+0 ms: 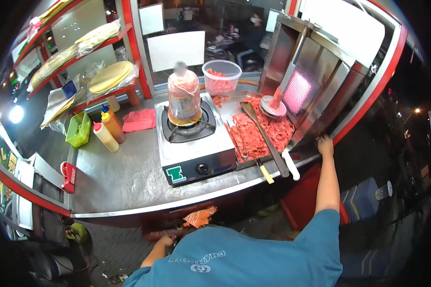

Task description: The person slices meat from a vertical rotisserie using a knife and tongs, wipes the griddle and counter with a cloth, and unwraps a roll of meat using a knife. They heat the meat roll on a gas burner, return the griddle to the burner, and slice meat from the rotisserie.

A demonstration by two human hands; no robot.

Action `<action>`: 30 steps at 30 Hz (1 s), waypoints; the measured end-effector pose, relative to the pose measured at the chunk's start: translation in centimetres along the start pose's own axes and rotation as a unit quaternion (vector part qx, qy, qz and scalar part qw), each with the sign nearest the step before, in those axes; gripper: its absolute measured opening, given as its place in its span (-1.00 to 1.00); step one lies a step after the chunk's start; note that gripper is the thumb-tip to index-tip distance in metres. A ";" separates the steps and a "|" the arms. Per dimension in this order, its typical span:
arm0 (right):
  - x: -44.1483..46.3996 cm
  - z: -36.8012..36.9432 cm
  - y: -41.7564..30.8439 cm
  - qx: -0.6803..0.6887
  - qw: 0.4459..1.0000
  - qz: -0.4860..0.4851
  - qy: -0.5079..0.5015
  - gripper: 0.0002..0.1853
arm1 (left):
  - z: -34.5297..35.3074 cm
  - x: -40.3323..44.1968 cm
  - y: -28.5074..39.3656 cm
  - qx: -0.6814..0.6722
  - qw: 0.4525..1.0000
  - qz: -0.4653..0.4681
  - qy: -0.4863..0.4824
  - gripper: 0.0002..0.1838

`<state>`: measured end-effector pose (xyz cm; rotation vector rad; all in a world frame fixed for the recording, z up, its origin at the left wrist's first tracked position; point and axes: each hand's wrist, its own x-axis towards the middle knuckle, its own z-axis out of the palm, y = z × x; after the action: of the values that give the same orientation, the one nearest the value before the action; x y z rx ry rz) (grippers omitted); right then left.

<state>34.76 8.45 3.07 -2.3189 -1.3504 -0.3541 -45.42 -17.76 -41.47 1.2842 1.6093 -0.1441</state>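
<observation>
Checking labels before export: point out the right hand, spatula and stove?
Right hand (325,146): head view, on the middle of the hand.
Spatula (266,139): head view, partway along its shaft.
Stove (196,149): head view, on the bare white top in front of the burner.

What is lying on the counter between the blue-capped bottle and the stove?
A red cloth lies between the blue-capped bottle and the stove, as the head view shows.
</observation>
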 end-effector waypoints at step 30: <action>0.5 0.4 0.6 0.026 0.997 0.070 -0.001 -0.56 | 1.7 1.4 6.8 0.021 1.000 0.011 -0.005 -0.53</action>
<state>35.58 8.74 2.83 -2.3544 -1.1751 -0.2706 -38.98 -15.02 -40.11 1.3316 1.5909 -0.1711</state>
